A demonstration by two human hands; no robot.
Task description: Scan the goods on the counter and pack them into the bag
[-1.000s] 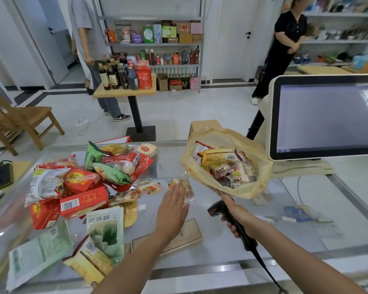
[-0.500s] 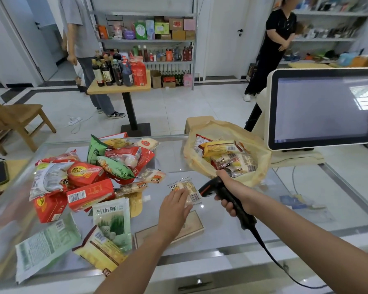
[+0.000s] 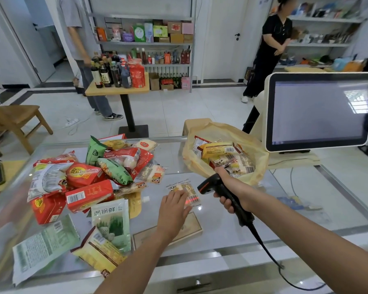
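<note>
**Container.** One translucent yellow plastic bag (image 3: 261, 163) stands open on the far right of the glass-topped surface (image 3: 232, 232), just in front of one white-framed touchscreen monitor (image 3: 319, 111). In it lie sealed snack packets (image 3: 217, 148) in yellow and pale wrappers with barcodes showing. At least four are visible; the full number cannot be told.

**Item under the beam.** One small clear-wrapped snack packet (image 3: 186, 189) lies flat on the surface between the bag and the heap, with a red scan line across its barcode. The left hand (image 3: 174, 206) rests on its near edge, fingers straight and together. The right hand (image 3: 232, 194) is wrapped round the grip of one black corded handheld scanner (image 3: 210, 185), whose nose points at that packet.

**Other goods.** One loose heap of red, green and white packets and boxes (image 3: 83, 177) covers the left half of the surface. There are more than ten, overlapping, so no exact count is possible.

**Room.**
- White tiled floor (image 3: 179, 111).
- One wooden chair (image 3: 15, 117) at left.
- One small wooden table (image 3: 115, 92) carrying dark bottles (image 3: 106, 73).
- Metal shelving (image 3: 145, 43) stocked with boxes.
- Two persons standing at the back (image 3: 96, 100) (image 3: 270, 49).
</note>
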